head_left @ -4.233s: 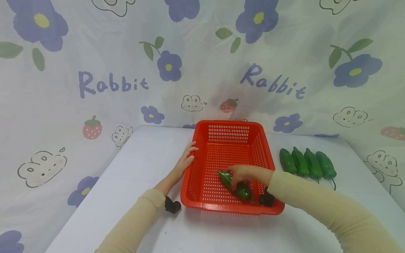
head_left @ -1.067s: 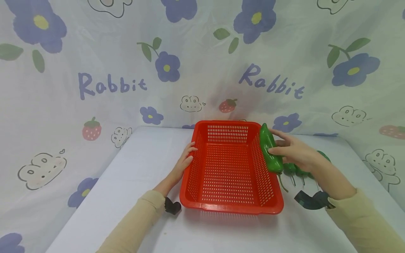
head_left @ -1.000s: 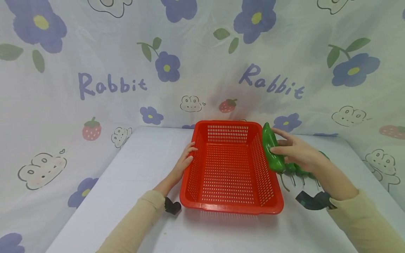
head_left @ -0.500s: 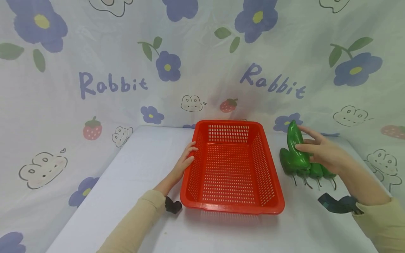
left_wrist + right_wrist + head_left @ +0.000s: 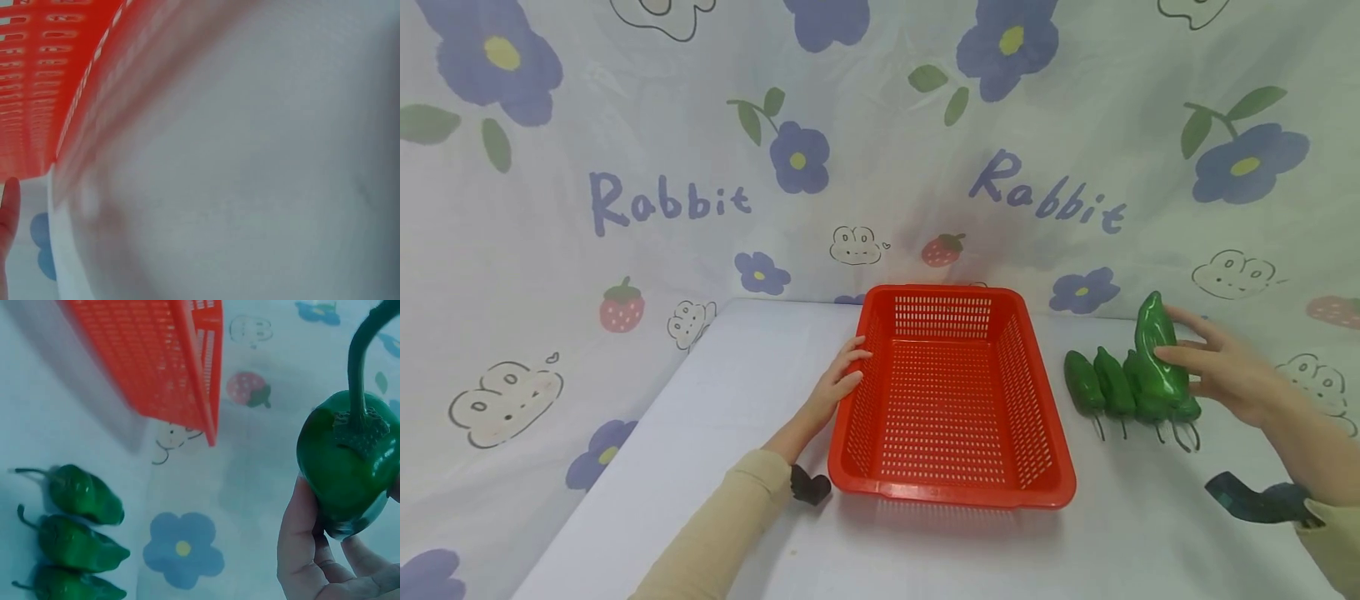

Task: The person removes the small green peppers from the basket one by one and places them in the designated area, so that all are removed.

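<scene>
In the head view, a glossy green pepper (image 5: 1157,358), pointed end up and stem down, is gripped between the thumb and fingers of my right hand (image 5: 1225,362). Its stem end faces the camera in the right wrist view, with fingers (image 5: 297,534) wrapped round it. Beneath it in the head view, several more green peppers (image 5: 1083,383) lie side by side on the table; the held one overlaps the right end of their row. My left hand (image 5: 833,385) rests its extended fingers against the left rim of the red plastic basket (image 5: 955,493). No pepper shows inside the basket.
A white cloth covers the table (image 5: 715,400). Behind it hangs a white curtain (image 5: 895,108) printed with flowers, strawberries and rabbits. Dark wrist mounts (image 5: 1262,500) sit on both forearms. The basket stands between the left hand and the pepper row.
The right hand took the pepper out of the basket, over its right wall, and moved it right across the row, now over its right end. The left hand stayed at the rim.
</scene>
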Available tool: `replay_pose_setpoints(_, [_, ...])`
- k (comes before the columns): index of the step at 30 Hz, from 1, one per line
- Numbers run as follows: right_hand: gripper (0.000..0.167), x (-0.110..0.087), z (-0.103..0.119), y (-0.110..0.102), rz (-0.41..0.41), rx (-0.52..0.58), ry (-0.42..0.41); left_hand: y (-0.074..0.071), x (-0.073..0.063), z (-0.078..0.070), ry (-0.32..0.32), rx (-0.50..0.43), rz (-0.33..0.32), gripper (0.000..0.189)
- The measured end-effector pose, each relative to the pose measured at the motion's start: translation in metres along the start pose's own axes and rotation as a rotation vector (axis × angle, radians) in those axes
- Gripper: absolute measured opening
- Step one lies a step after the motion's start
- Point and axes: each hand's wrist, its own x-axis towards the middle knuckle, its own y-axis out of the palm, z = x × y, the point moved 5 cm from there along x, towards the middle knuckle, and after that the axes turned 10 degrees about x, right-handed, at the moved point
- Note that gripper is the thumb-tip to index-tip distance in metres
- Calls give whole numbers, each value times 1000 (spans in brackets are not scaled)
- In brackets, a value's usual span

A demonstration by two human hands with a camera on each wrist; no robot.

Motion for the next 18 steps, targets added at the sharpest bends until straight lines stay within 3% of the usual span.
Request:
replay_pose_setpoints(6, [74,-2,-12,-20,-61,-7,7,-2,-6,-25,-7,99,-7,32])
replay_pose_setpoints(18, [75,-5,-36,-56,-223,18,52,-2,-7,-27,-7,119,-3,33])
